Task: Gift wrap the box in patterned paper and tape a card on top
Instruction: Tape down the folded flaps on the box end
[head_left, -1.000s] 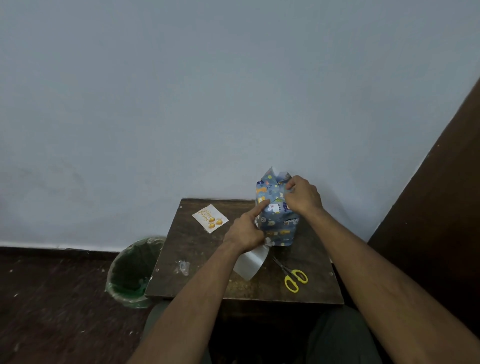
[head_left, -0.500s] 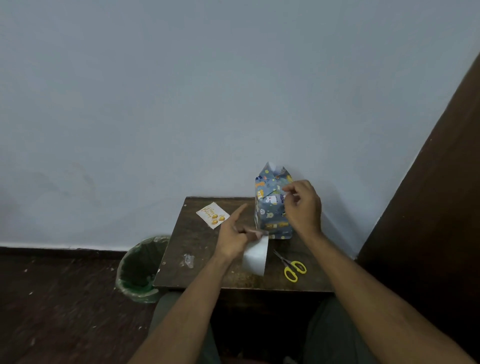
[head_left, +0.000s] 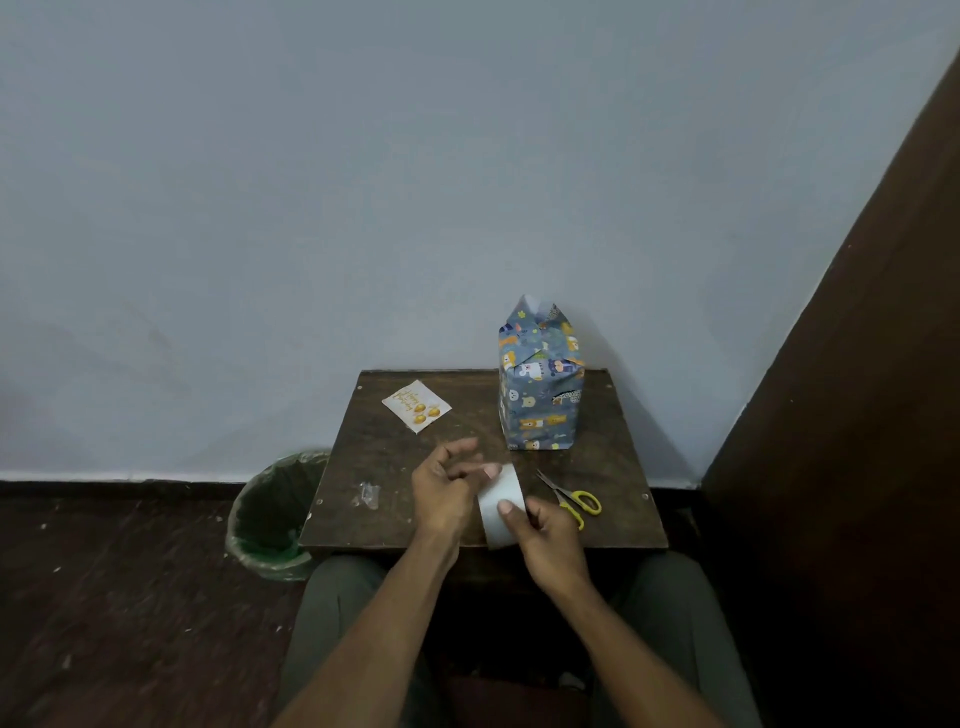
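The box (head_left: 540, 395), wrapped in blue paper with cartoon animals, stands upright at the back right of the small dark wooden table (head_left: 395, 452); its top flaps stick up unfolded. No hand touches it. A white card (head_left: 416, 406) with gold balloons lies at the back left. Near the front edge both hands hold a roll of clear tape (head_left: 500, 506). My right hand (head_left: 548, 535) grips the roll with its thumb on the face. My left hand (head_left: 447, 486) holds the roll's upper edge with its fingertips, other fingers spread.
Yellow-handled scissors (head_left: 574, 501) lie on the table right of the hands. A crumpled bit of clear plastic (head_left: 368, 493) lies at the front left. A green-lined waste bin (head_left: 272, 514) stands on the floor left of the table. A dark wooden panel (head_left: 857, 415) rises at the right.
Both hands have left the wrapped box and come toward the front edge. The tape roll moved with them, and the right hand now grips it too.
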